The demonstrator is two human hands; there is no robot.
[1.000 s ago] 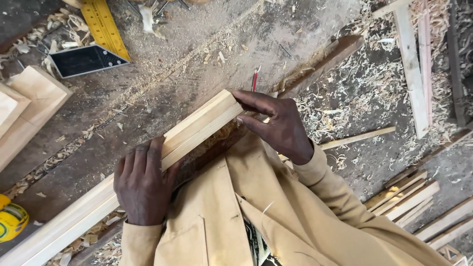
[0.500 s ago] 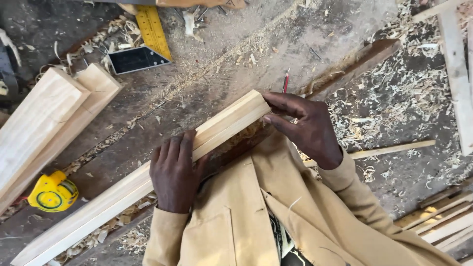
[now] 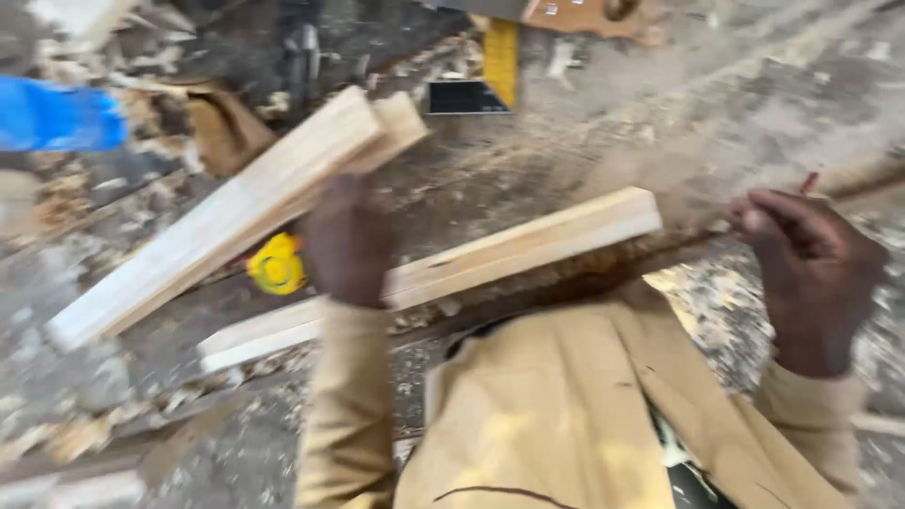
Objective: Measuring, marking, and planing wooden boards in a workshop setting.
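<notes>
The view is motion-blurred. A long pale wooden plank (image 3: 528, 240) lies slanted across the dusty workbench (image 3: 716, 85). My left hand (image 3: 347, 240) is over the plank's middle, back up, with its fingers reaching the near end of a stack of pale planks (image 3: 236, 212) at the left; its grip is blurred. My right hand (image 3: 811, 273) has come off the plank's right end. It is curled, with a red pencil (image 3: 809, 181) sticking up from its fingers. My tan sleeves and jacket fill the lower frame.
A yellow tape measure (image 3: 276, 264) lies between the plank stack and the single plank. A square with a yellow blade and a dark part (image 3: 481, 80) lies at the top. A blue object (image 3: 57, 118) is at the far left. Wood shavings cover the bench.
The view has swung left. My left hand has lifted from the plank's edge toward the stacked planks. My right hand has let go of the plank's end and drawn away to the right.
</notes>
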